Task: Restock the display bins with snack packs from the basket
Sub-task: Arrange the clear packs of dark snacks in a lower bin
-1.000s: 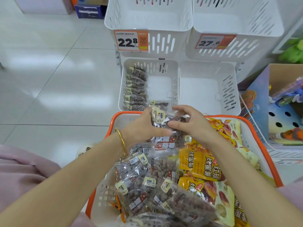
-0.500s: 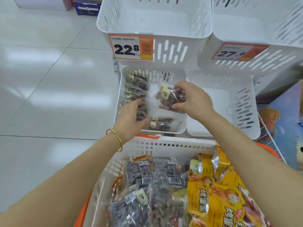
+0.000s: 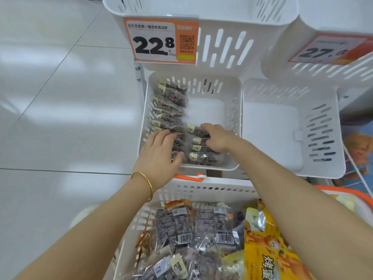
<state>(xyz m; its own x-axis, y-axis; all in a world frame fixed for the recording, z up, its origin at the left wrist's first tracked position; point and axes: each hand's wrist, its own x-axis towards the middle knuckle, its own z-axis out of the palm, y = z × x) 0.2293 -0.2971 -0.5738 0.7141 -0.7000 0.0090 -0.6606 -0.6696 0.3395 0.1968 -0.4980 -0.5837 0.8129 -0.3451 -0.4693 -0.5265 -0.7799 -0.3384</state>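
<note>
The lower left display bin (image 3: 236,118) holds a left row of clear dark snack packs (image 3: 171,110) and a shorter right row (image 3: 201,156). My left hand (image 3: 159,156) lies with spread fingers on the near end of the left row. My right hand (image 3: 217,136) is curled over the top pack of the right row, pressing it down among the others. Below, the white basket with orange trim (image 3: 201,188) holds more clear dark packs (image 3: 191,225) and yellow snack packs (image 3: 266,249).
The lower right bin (image 3: 323,126) has nothing in it. Above stand two upper bins (image 3: 222,13) with price tags 22.8 (image 3: 159,41) and 27.6 (image 3: 325,51). White tiled floor (image 3: 60,118) lies to the left. Colourful boxes (image 3: 359,146) sit at the right edge.
My right hand carried a dark pack from above the basket into the lower left bin and lowered it onto the right row. My left hand moved onto the left row.
</note>
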